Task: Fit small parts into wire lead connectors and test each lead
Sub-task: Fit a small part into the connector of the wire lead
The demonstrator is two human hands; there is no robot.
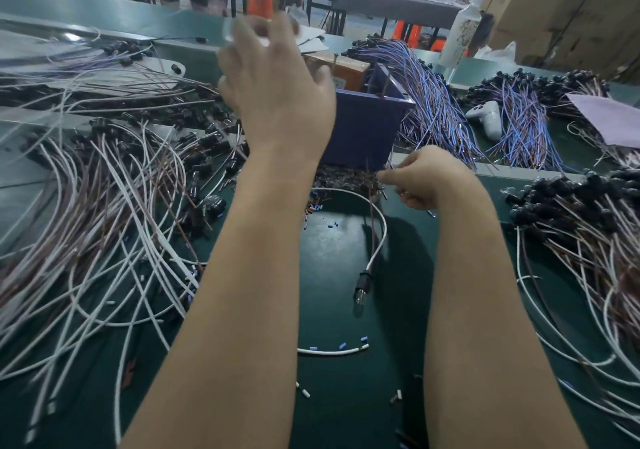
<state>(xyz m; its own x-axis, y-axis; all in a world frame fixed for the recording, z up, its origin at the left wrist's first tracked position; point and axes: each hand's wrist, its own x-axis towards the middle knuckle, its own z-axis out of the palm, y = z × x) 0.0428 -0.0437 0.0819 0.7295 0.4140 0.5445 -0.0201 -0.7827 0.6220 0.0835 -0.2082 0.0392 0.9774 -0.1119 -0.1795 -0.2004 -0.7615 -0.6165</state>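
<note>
My right hand pinches the bare ends of a wire lead just in front of a blue box. The lead's white wire loops down over the green bench to its black connector, which lies on the mat. A heap of small parts sits at the foot of the box, left of my right fingers. My left hand is raised above the box's left side, back towards me, its fingers blurred; whether they hold anything is unclear.
Heaps of white and brown leads cover the left of the bench and another pile the right. Purple-blue wire bundles, a white handheld device, a white bottle and a pink sheet lie behind. Wire offcuts litter the mat.
</note>
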